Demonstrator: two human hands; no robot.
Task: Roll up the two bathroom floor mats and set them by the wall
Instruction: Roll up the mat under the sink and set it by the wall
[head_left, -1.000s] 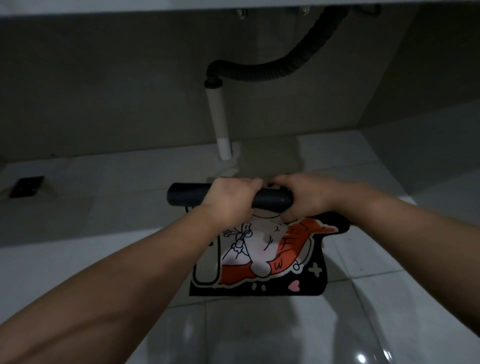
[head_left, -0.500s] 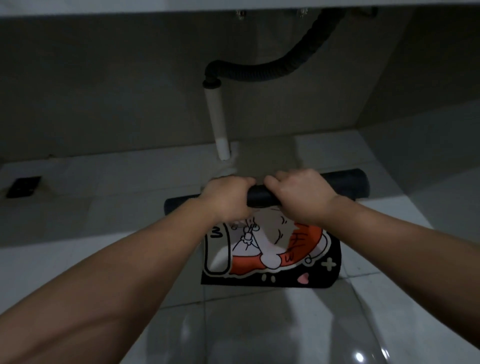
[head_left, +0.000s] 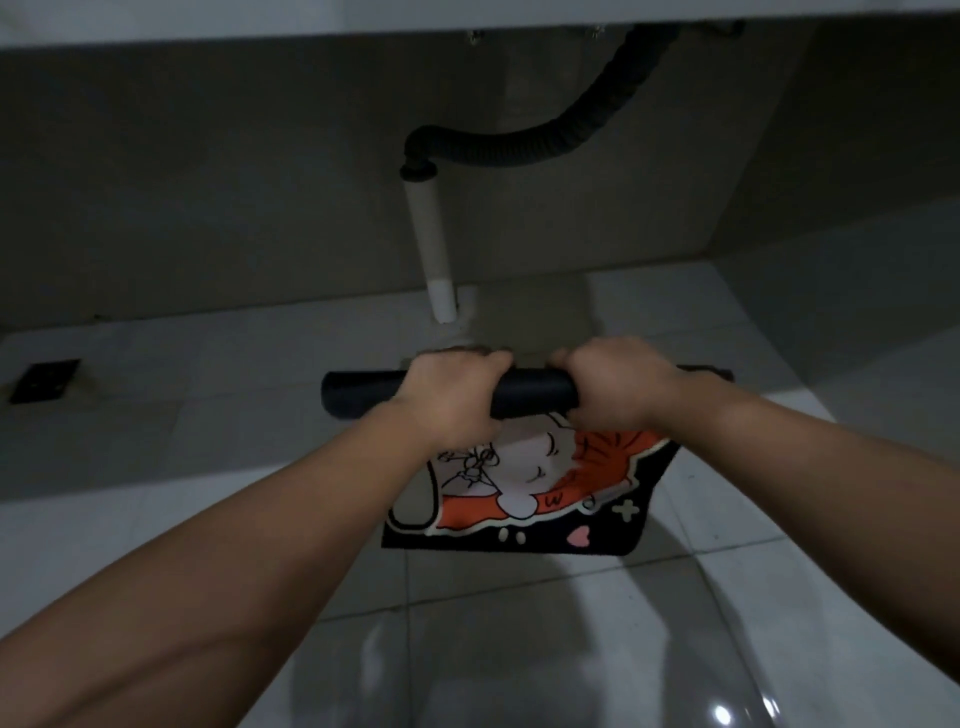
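A floor mat (head_left: 535, 493) with a black border and an orange and white cartoon print lies on the tiled floor, its far part rolled into a dark tube (head_left: 530, 397). My left hand (head_left: 452, 395) grips the roll left of its middle. My right hand (head_left: 613, 384) grips it right of the middle. Both hands wrap over the top of the roll. The unrolled part stretches toward me, its near edge flat on the tiles. I see only this one mat.
A white drain pipe (head_left: 434, 249) with a black corrugated hose (head_left: 545, 140) runs down to the floor just behind the roll, under a counter. The wall (head_left: 208, 182) stands behind it. A dark floor drain (head_left: 44, 380) sits at far left. Glossy tiles (head_left: 519, 649) lie near me.
The roll has shifted under my hands, first swinging right, then back so its left end sticks out. The flat part of the mat now lies skewed toward the right.
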